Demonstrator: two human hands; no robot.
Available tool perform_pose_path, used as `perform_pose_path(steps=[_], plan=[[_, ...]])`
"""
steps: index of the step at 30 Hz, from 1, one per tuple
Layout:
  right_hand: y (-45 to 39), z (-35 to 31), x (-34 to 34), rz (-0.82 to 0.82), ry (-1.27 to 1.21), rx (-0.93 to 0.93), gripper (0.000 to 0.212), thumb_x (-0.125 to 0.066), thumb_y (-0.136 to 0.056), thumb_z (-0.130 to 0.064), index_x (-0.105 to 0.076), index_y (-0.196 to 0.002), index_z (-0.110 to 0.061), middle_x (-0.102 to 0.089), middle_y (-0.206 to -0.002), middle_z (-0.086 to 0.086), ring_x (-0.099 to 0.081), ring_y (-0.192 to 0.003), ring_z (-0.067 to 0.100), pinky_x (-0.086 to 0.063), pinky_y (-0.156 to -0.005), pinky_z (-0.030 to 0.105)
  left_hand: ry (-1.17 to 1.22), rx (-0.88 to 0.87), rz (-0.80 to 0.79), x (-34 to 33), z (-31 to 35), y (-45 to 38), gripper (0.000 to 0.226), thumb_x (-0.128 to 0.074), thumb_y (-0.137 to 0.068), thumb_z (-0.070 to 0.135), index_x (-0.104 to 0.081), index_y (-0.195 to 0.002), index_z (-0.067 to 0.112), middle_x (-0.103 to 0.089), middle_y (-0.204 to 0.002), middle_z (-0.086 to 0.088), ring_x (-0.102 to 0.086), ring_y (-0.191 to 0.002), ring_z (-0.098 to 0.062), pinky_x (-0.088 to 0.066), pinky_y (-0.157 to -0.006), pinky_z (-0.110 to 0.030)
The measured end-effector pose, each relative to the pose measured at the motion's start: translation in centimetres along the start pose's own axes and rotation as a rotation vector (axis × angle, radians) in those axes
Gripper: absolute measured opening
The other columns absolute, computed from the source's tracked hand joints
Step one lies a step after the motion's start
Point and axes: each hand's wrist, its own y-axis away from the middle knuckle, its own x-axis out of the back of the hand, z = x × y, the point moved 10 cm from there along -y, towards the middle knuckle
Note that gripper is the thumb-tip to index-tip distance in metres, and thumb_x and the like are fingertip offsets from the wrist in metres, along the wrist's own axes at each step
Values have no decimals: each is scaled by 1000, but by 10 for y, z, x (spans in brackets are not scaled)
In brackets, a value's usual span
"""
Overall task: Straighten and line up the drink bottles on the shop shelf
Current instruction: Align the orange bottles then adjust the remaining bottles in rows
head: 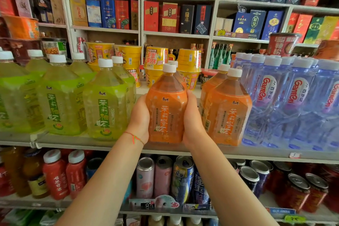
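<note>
1. Orange tea bottle (166,110), white-capped, is held upright at the near edge of the shelf (256,153), between the green bottles on the left and the other orange bottles on the right.
2. It is gripped from both sides: the left hand (140,121) is curled round its left flank and the right hand (192,121) round its right flank, so that the label is left showing between them.
3. A thin red string (134,137) is worn on the left wrist.
4. Just to the right, a second orange bottle (227,112) is seen at the shelf front, with another behind it; the right hand lies in the narrow gap between the held bottle and this one.
5. To the left, a yellow-green tea bottle (105,108) stands near the left hand, and more of the same kind are ranged further left and behind.
6. Farther right, clear water bottles (271,101) with red lettering are packed close together.
7. Behind the held bottle, yellow noodle cups (156,60) are stacked on a farther ledge.
8. Below the shelf, drink cans (145,176) and red bottles (55,174) are stored; boxed goods (168,17) fill the far upper shelves.
</note>
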Motion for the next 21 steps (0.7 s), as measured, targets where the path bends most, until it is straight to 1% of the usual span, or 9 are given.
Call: perform_pose_path(steps=[2,4,7,10,12,14,17,19,21], plan=[[1,-2,2,7,36,21,57,-33,-96,-72,-65,-124,-34,-76,-105,1,-69,-102,23,-51,-100,53,10,-17,50,6,1,1,49,-37,-105,41,-68,-70,24,-70,-62,3,-69,-58,-13,-57,-64,-30],[7,-14,6,20,161,148,52,-30,-101,-64,-61,-129,-33,-73,-110,-5,-67,-105,15,-53,-97,41,-27,-68,132,13,4,3,50,-37,-102,47,-73,-72,29,-74,-76,3,-72,-80,-19,-58,-86,-43],[46,-67,14,101,349,662,32,-41,-107,-31,-66,-123,-20,-69,-99,-16,-63,-87,-7,-50,-73,13,-246,-450,311,8,44,32,38,-38,-103,40,-63,-128,28,-60,-133,6,-52,-129,-14,-38,-113,-37],[96,-105,39,210,378,1094,23,-47,-100,-10,-70,-100,-12,-70,-79,-6,-64,-67,18,-53,-58,39,-494,-1019,316,-37,91,86,42,-41,-101,19,-50,-140,7,-47,-144,0,-42,-139,-18,-31,-117,-31],[113,-118,75,378,381,1202,24,-45,-97,-15,-68,-91,-12,-67,-70,-1,-58,-56,21,-44,-48,40,-609,-1205,194,-74,91,103,40,-43,-98,14,-57,-133,1,-54,-140,-8,-47,-136,-22,-35,-117,-34],[118,-122,108,553,402,1200,23,-43,-94,-17,-65,-90,-13,-65,-74,0,-54,-60,16,-41,-53,35,-636,-1166,52,-101,81,99,38,-46,-97,12,-59,-132,3,-59,-135,-6,-50,-130,-14,-37,-114,-27],[111,-118,136,645,496,1037,24,-45,-94,-19,-63,-108,-14,-63,-97,-3,-58,-88,14,-48,-76,31,-654,-841,-114,-135,54,71,48,-56,-98,19,-45,-145,21,-43,-133,19,-38,-122,13,-34,-111,-17],[97,-103,141,579,542,856,30,-45,-99,-20,-57,-126,-15,-62,-115,-2,-58,-104,17,-49,-89,35,-553,-572,-147,-145,32,44,61,-62,-93,36,-38,-148,29,-38,-137,22,-39,-128,6,-36,-114,-30],[85,-82,134,462,580,688,44,-44,-102,-25,-42,-145,-17,-56,-136,1,-54,-122,20,-45,-103,43,-383,-349,-144,-145,13,23,62,-64,-83,50,-48,-139,32,-53,-137,14,-55,-126,-8,-44,-112,-42]])
